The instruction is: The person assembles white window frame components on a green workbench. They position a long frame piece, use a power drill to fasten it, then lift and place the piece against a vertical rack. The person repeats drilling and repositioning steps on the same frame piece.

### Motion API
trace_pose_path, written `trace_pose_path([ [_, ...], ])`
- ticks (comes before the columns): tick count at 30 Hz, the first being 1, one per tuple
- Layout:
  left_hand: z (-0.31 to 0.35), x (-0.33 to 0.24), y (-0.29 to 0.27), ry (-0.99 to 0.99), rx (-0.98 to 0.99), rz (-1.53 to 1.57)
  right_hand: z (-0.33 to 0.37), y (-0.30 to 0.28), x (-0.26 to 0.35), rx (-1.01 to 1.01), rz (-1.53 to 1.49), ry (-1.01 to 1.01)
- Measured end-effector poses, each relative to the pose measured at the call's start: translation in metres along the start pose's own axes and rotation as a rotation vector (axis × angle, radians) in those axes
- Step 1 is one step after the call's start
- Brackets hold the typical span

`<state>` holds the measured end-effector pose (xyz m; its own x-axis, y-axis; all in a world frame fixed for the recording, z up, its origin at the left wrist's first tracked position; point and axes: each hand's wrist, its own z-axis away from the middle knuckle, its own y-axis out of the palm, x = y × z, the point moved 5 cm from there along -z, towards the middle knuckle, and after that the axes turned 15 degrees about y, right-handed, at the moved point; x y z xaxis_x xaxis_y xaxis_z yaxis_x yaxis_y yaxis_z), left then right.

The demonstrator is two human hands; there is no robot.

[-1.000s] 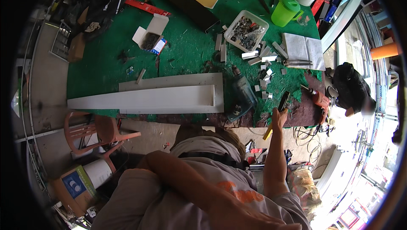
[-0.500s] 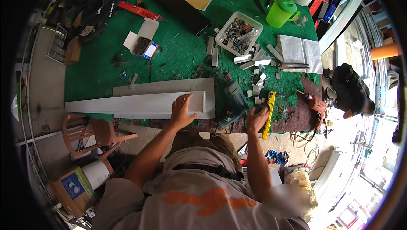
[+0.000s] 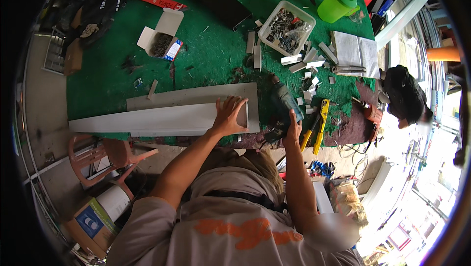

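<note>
My left hand [image 3: 229, 115] lies open and flat on the long grey metal profile [image 3: 167, 115] at centre frame; my right hand [image 3: 294, 127] grips the dark green power drill [image 3: 283, 105] just right of it.

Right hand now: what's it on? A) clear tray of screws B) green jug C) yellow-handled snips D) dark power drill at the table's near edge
D: the right hand rests on the dark power drill; the yellow-handled snips lie beside it, untouched.

A long panel [image 3: 167, 116] lies under the left hand's fingers [image 3: 230, 106]; a drill [image 3: 283, 104] sits just right, under the right hand's fingers [image 3: 293, 119].
</note>
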<state>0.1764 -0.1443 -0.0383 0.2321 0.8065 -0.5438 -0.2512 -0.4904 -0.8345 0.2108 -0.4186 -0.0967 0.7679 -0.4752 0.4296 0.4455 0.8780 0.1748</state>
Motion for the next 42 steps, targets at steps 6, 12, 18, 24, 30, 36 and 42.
trace_pose_path([
  [6,-0.003,-0.002,0.000,0.022,-0.056,-0.038,0.006,0.012,0.005,0.171,-0.010,0.002],
  [12,-0.002,0.001,0.004,0.008,-0.059,-0.013,0.076,-0.025,0.023,-0.055,0.054,-0.204],
  [18,-0.001,-0.002,0.002,0.022,-0.099,-0.038,0.154,-0.032,0.050,0.228,0.232,-0.330],
  [24,-0.001,0.001,0.004,-0.001,-0.087,0.010,0.185,-0.008,0.044,-0.044,0.879,-0.481],
  [30,-0.001,0.001,0.003,0.016,-0.118,0.035,0.201,0.018,0.006,0.058,0.922,-0.453],
  [36,-0.003,0.001,0.003,-0.025,-0.070,0.032,0.204,0.032,-0.004,0.031,0.953,-0.443],
  [42,-0.002,0.002,0.003,-0.019,-0.068,0.026,0.209,0.039,0.001,0.025,0.959,-0.480],
])
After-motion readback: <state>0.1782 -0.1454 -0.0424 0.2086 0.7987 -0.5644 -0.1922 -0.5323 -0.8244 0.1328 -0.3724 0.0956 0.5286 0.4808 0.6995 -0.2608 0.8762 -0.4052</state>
